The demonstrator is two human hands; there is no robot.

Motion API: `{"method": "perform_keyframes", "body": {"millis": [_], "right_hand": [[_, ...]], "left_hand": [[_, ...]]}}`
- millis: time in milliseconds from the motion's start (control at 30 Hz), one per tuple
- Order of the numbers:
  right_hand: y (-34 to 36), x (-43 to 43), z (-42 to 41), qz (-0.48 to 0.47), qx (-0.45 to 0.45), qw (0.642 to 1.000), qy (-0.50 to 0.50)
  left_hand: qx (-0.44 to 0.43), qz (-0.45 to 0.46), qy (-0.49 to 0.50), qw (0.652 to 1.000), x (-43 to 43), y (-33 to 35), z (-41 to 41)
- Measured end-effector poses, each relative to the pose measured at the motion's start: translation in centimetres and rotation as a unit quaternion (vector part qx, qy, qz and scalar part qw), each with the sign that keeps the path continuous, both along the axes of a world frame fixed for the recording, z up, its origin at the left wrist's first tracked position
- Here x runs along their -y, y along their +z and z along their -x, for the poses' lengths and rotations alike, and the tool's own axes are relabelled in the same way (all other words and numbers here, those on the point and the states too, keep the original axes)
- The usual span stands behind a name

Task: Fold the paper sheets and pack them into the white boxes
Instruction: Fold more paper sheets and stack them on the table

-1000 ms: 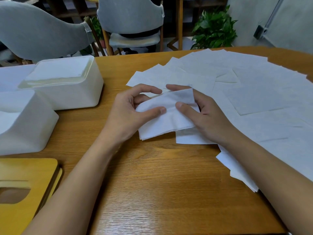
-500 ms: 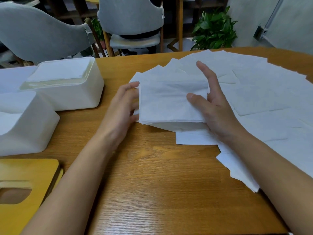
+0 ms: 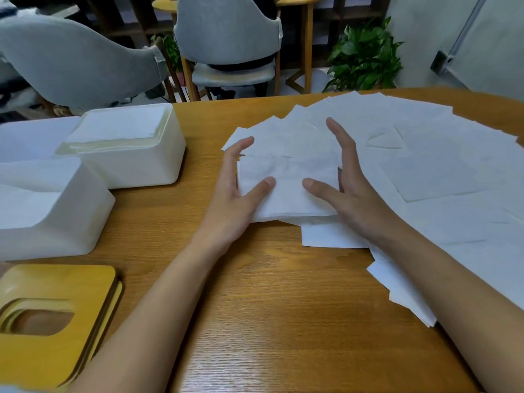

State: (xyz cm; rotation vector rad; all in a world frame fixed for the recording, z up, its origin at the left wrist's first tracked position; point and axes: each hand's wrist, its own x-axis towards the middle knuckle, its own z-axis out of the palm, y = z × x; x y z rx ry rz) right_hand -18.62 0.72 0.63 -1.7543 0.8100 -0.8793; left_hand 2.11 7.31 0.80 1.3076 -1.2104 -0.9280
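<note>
Lids: yellow wooden lids [image 3: 56, 316] lay stacked at the near-left of the table [image 3: 269, 321].
Left hand [image 3: 235, 194]: fingers straight along the folded sheet [image 3: 289, 188]'s left edge, thumb resting on top.
Right hand [image 3: 346, 191]: fingers straight along its right edge, thumb on top.
Folded sheet: lay between both hands, over the loose sheets [image 3: 425, 180] fanned across the right.
Boxes: the nearer white box [image 3: 56, 211] stood at the left; the farther white box [image 3: 136, 154] behind it held stacked paper.
Beyond: grey chairs [image 3: 226, 38] and a plant [image 3: 363, 58].

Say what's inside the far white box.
The far white box is filled to its rim with folded paper sheets; only the top one shows, the rest are covered.
</note>
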Motion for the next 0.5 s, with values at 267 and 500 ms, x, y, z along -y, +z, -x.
{"method": "perform_keyframes", "body": {"millis": [267,500], "right_hand": [[0.8,-0.8,0.2,-0.017,-0.038,0.999,0.002],[2.9,-2.3,-0.7,0.006,-0.042,0.999,0.0]], "left_hand": [[0.047,0.018,-0.032,0.998,-0.4,-0.2,-1.6],[0.155,-0.008,-0.053,0.986,-2.5,2.9,-4.1]]}}
